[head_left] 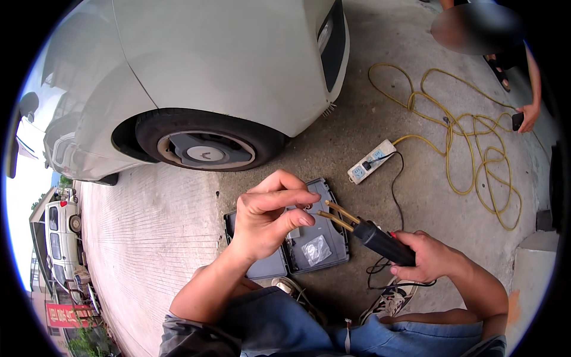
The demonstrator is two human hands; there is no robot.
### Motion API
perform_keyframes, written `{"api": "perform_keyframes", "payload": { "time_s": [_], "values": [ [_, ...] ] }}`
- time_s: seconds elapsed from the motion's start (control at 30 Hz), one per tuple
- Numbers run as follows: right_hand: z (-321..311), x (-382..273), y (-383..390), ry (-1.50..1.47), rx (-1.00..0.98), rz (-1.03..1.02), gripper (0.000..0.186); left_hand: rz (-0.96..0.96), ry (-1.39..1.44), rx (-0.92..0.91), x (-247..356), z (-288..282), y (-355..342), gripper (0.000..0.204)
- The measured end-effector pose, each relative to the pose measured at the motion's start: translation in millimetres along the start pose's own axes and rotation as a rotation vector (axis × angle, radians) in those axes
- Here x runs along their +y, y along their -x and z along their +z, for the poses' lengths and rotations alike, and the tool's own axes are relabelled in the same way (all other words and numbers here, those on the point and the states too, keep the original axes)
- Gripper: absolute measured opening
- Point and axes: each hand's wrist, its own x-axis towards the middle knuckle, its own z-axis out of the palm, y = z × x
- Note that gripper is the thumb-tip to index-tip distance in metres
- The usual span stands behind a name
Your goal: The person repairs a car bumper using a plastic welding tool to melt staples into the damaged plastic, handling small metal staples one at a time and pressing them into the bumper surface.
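Note:
My right hand is wrapped round the black handle of a corded hot stapler, its thumb near a red button. Two brass-coloured prongs stick out of its front and point left toward my other hand. With thumb and fingertips, my left hand pinches a tiny metal piece, perhaps a wire staple; its exact shape is too small to tell. A small gap parts it from the prong tips. Beneath my hands lies an open grey plastic case with a clear plastic bag inside, partly covered by my left arm.
A pale car with its front wheel stands ahead and left. The stapler's black cord runs to a white power strip. A yellow extension cord lies tangled at right, near another person's hand holding a dark phone-like object.

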Motion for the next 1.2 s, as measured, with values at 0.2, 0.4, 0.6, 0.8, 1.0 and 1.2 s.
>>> {"api": "perform_keyframes", "payload": {
  "time_s": [0.2, 0.4, 0.6, 0.8, 1.0, 1.2],
  "values": [
    [1.8, 5.6, 1.9, -0.050, -0.003, -0.029, 0.041, 0.007, -0.044, -0.019, 2.3, 1.9, 1.1, 0.026],
    [2.1, 8.5, 5.2, -0.062, -0.037, -0.026, 0.039, 0.019, -0.123, -0.053, 4.5, 2.9, 0.2, 0.027],
    [2.3, 8.8, 7.9, -0.054, -0.049, -0.016, 0.040, 0.011, -0.195, -0.102, 8.5, 3.0, -0.4, 0.034],
    [1.4, 12.1, 9.1, -0.057, -0.079, -0.018, 0.040, 0.023, -0.293, -0.185, 10.5, 0.5, -2.8, 0.027],
    [9.3, 22.0, 10.4, -0.194, -0.082, -0.006, 0.035, 0.240, -0.599, -0.251, 0.2, 10.8, -2.7, 0.046],
    [25.6, 44.6, 2.2, -0.551, -0.119, 0.212, 0.034, -0.016, -0.567, -0.235, -40.8, 34.4, 9.7, 0.059]
  ]
}}
